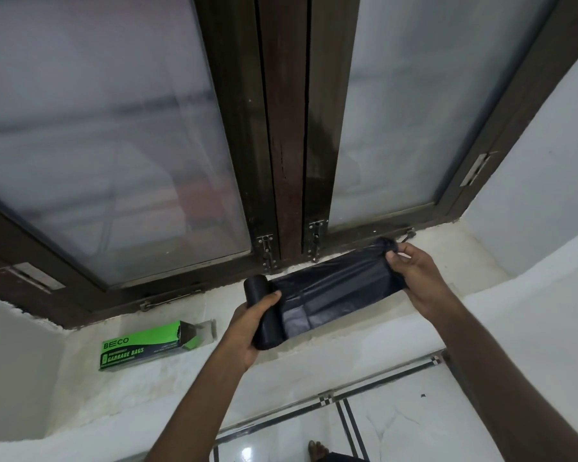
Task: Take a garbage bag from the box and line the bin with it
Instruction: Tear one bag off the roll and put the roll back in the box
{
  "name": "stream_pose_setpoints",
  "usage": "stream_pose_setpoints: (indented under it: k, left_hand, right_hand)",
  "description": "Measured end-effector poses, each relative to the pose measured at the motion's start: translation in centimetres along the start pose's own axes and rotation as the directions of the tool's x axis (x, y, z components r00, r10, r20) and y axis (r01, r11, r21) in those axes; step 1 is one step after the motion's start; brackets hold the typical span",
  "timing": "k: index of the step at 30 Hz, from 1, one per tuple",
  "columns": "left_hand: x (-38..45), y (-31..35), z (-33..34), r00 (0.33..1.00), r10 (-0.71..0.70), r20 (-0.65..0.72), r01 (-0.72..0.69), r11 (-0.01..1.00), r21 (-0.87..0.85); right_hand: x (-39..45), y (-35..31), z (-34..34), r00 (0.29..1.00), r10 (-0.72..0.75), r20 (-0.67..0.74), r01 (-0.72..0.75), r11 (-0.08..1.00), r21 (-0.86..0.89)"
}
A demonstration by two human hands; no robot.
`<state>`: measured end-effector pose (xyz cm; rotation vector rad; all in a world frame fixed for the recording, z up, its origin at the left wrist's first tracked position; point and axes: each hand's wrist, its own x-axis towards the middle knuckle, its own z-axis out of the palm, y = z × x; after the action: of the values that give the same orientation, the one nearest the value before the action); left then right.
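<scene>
Hands are seen above a pale window sill [167,378]. Farthest left, a green garbage-bag box [144,345] is laid flat on the sill, its right end torn open. Right of it, a black roll of bags [264,315] is gripped by the left hand [247,328], fingers wrapped around it. From the roll, one black bag [337,288] is stretched rightward, its bunched end pinched by the right hand [414,278]. No bin is shown.

The green-and-black box [147,348] on the sill reads "BECO" and "GARBAGE BAGS"; smaller print is illegible.
</scene>
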<state>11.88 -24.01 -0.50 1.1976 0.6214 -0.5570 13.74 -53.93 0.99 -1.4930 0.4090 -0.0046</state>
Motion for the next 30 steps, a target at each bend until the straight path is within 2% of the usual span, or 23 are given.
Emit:
stream_pose_setpoints:
  k: [5,7,8,10,12,13,15,16,18,21,27,30]
  left_hand:
    - [-0.1,-0.4,0.8,0.999,0.012,-0.038,-0.013,1.000,-0.022]
    - [0.0,-0.8,1.2,0.999,0.012,-0.053,-0.014,0.999,-0.035]
    - [0.1,-1.0,1.4,0.998,0.013,-0.059,-0.015,0.999,-0.042]
    - [0.2,-1.4,2.1,0.998,0.017,-0.064,-0.020,0.999,-0.047]
    - [0.1,-1.8,2.8,0.998,0.022,-0.060,-0.024,0.999,-0.041]
    - [0.0,-1.9,3.2,0.998,0.026,-0.054,-0.028,0.999,-0.030]
    - [-0.2,-2.3,3.7,0.999,0.034,-0.026,-0.034,0.999,0.002]
    - [-0.3,-2.4,3.9,0.999,0.041,-0.004,-0.041,0.999,0.018]
    - [-0.4,-2.4,4.1,0.997,0.058,0.041,-0.060,0.997,0.050]
    - [-0.6,-2.2,4.0,0.993,0.066,0.095,-0.076,0.992,0.097]
    - [-0.3,-1.7,2.0,0.994,0.005,0.112,-0.009,0.999,0.039]
    - [-0.1,-1.9,1.1,0.994,-0.033,0.102,0.033,0.999,-0.005]
  right_hand:
    - [2.7,-0.2,-4.2,0.971,-0.041,-0.237,0.012,0.992,-0.123]
    - [3.5,-0.2,-5.4,0.948,-0.092,-0.304,0.010,0.965,-0.261]
    - [3.7,-0.1,-5.6,0.930,-0.148,-0.336,0.006,0.922,-0.388]
    - [3.0,0.0,-5.1,0.862,-0.378,-0.338,0.065,0.744,-0.665]
    - [1.4,0.4,-2.8,0.797,-0.573,-0.190,0.239,0.589,-0.772]
    - [0.2,0.6,-1.1,0.804,-0.591,-0.072,0.336,0.550,-0.765]
    - [-1.6,1.7,2.2,0.839,-0.511,0.189,0.480,0.531,-0.698]
    - [-2.1,2.2,3.5,0.835,-0.463,0.299,0.531,0.532,-0.659]
    - [-1.9,3.5,5.5,0.817,-0.380,0.433,0.576,0.570,-0.586]
    - [-0.9,4.0,6.9,0.836,-0.269,0.479,0.527,0.639,-0.561]
    - [0.4,3.0,6.3,0.847,-0.169,0.504,0.480,0.650,-0.589]
    - [0.9,2.0,5.7,0.847,-0.171,0.503,0.492,0.608,-0.622]
